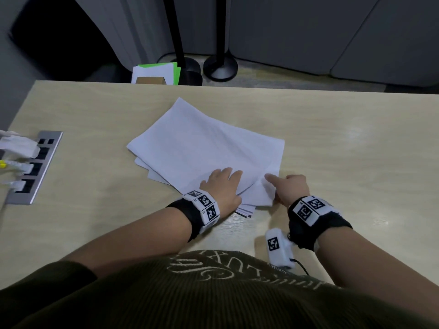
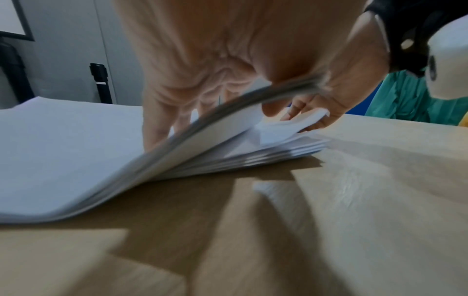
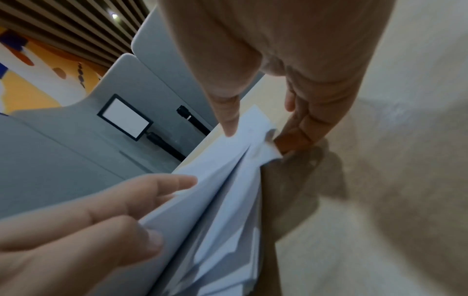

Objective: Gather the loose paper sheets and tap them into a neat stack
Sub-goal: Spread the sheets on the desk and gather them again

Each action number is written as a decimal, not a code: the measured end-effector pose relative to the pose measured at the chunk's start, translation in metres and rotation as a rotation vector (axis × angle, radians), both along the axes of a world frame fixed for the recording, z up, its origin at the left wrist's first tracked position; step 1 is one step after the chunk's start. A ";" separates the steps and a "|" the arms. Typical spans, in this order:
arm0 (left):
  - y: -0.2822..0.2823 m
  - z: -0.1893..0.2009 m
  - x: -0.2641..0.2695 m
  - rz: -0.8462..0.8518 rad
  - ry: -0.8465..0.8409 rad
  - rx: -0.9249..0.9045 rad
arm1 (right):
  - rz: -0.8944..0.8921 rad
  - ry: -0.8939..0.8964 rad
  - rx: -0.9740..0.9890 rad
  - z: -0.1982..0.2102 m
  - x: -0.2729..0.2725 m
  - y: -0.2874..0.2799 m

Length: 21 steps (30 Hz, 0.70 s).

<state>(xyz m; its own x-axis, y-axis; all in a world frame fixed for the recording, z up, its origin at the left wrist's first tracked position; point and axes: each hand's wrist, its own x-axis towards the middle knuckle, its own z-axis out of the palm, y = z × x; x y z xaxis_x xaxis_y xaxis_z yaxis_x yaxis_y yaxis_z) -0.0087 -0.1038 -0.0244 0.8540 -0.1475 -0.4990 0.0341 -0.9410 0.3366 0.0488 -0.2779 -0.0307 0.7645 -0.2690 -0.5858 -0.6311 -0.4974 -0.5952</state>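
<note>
We're looking at the paper sheets [image 1: 204,148] fanned across the middle of the worktop [image 1: 344,143], long axis running from about ten o'clock down to four o'clock, edges splayed. Both hands sit at the near corner, around six o'clock of the pile. Our left hand [image 1: 222,188] has its fingers on top and thumb beneath a lifted bundle, a real grip. Our right hand [image 1: 289,189] pinches the corner just beside it, forefinger laid out on the paper. The bulk lies ahead, toward twelve, so we judge gathering means pulling sheets inward.
</note>
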 end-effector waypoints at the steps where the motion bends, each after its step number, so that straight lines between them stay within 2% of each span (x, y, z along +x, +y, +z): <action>1: -0.001 0.003 0.000 0.000 -0.028 -0.019 | 0.015 0.026 0.013 0.001 0.003 0.000; 4: -0.005 0.010 0.001 -0.042 -0.096 0.066 | 0.133 0.094 0.056 0.001 0.008 0.002; 7: -0.005 0.016 0.002 -0.084 -0.104 0.153 | 0.212 0.004 -0.013 0.008 0.012 0.001; 14: -0.001 0.027 0.003 -0.056 -0.079 0.211 | 0.000 -0.288 -0.193 0.029 0.027 -0.027; 21: -0.005 0.021 0.001 -0.096 -0.017 0.241 | -0.180 -0.631 -0.207 0.076 0.037 -0.047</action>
<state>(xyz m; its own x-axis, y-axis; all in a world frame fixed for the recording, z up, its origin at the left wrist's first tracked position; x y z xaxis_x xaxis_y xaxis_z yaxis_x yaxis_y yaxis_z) -0.0081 -0.1086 -0.0035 0.8506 -0.1070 -0.5149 -0.0629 -0.9928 0.1023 0.0854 -0.3253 0.0450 0.8754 -0.4822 0.0343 -0.2780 -0.5602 -0.7803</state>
